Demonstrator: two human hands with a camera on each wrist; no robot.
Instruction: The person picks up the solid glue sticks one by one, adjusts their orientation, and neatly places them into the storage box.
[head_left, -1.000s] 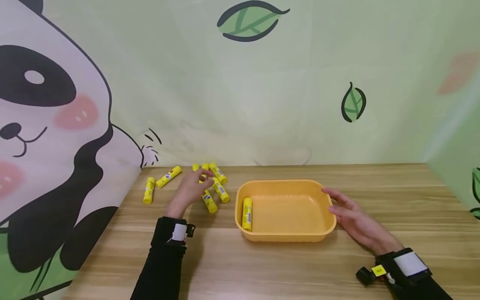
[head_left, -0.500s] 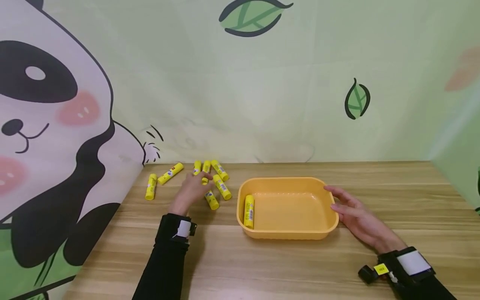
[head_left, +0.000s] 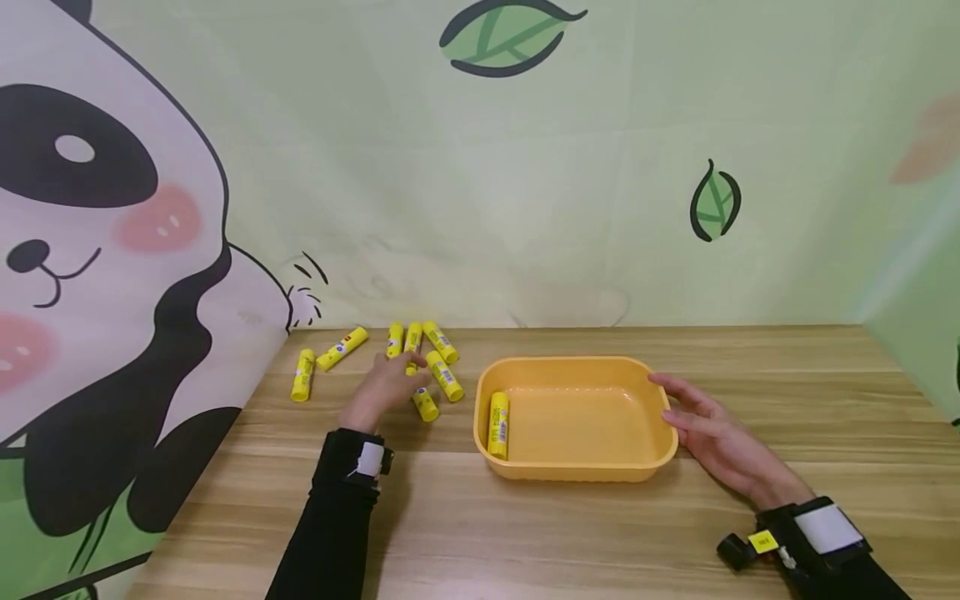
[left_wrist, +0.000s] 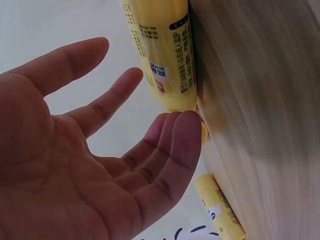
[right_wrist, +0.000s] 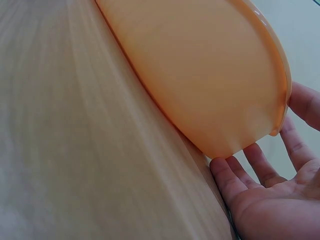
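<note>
My left hand (head_left: pixel 384 390) is over the loose group of yellow glue sticks, fingers loosely bent and thumb apart from them. In the left wrist view its fingertips are right at the end of one glue stick (left_wrist: pixel 165 55), which passes beyond the hand. Part of the nearest glue stick (head_left: pixel 426 405) is hidden under the hand in the head view. My right hand (head_left: pixel 723 437) rests against the right end of an orange plastic bin (head_left: pixel 577 471), its fingertips touching the rim and outer wall. One glue stick (head_left: pixel 498 425) lies inside the bin along its left wall.
Other glue sticks lie on the wooden table (head_left: pixel 480 533): one upright-pointing glue stick (head_left: pixel 302 375) and a slanted glue stick (head_left: pixel 342 348) to the left, and a glue stick (head_left: pixel 446 377) beside the hand. A backdrop (head_left: pixel 525 208) with panda and leaf prints stands behind the table.
My left hand has lowered slightly over the glue sticks and its fingers have drawn nearer to them. The right hand and the bin have stayed together; the head view has shifted slightly.
</note>
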